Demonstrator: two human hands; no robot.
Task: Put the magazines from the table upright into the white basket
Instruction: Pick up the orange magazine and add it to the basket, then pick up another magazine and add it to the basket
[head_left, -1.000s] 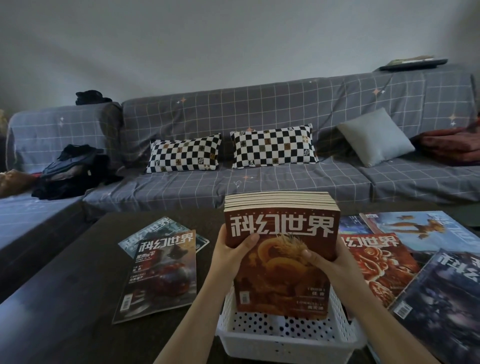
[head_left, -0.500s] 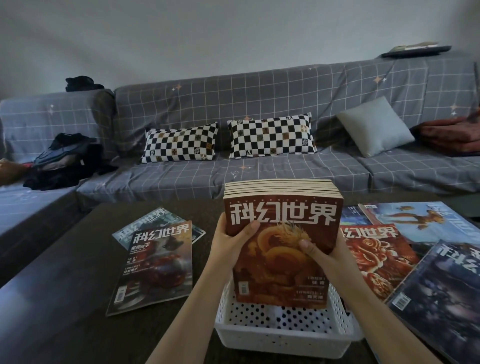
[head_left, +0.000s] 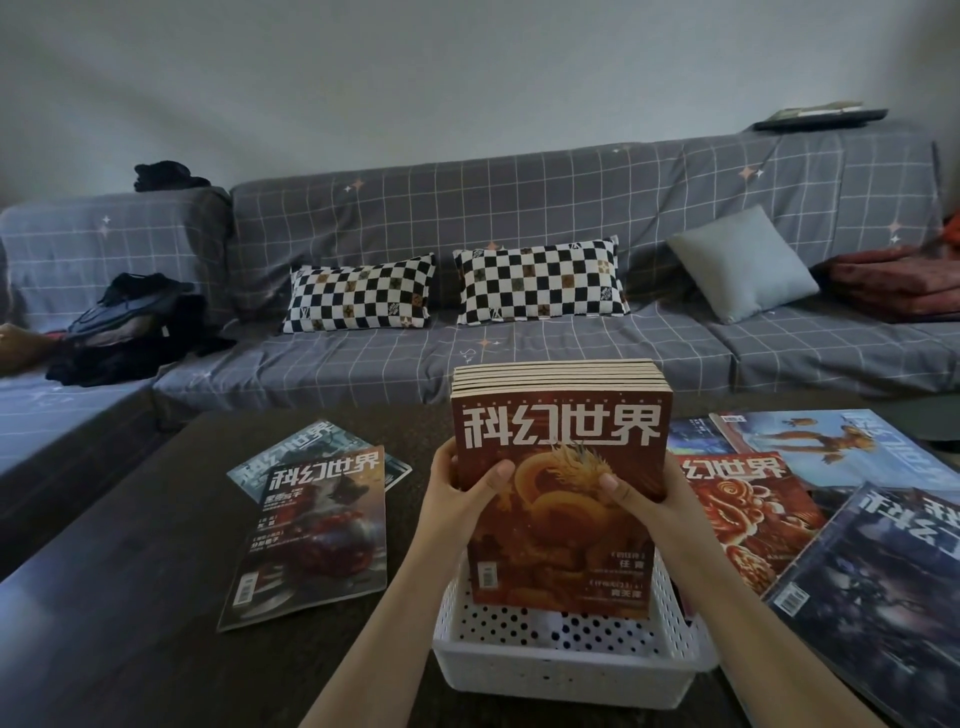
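Observation:
A thick stack of magazines (head_left: 561, 499), red dragon cover facing me, stands upright in the white perforated basket (head_left: 566, 670) at the table's near edge. My left hand (head_left: 462, 499) grips the stack's left side, thumb on the cover. My right hand (head_left: 649, 499) grips its right side the same way. Two magazines (head_left: 317, 525) lie flat and overlapped on the dark table to the left. Several more magazines (head_left: 753, 514) lie spread flat to the right of the basket.
The dark wooden table (head_left: 130, 613) fills the foreground. Behind it runs a grey checked sofa (head_left: 571, 218) with two chequered pillows (head_left: 540, 283), a grey cushion (head_left: 743, 265), dark clothes (head_left: 130, 332) at the left and a red blanket (head_left: 893, 283) at the right.
The stack stays gripped by both hands in the basket. The view has shifted slightly, so the stack and the sofa sit a little higher in frame.

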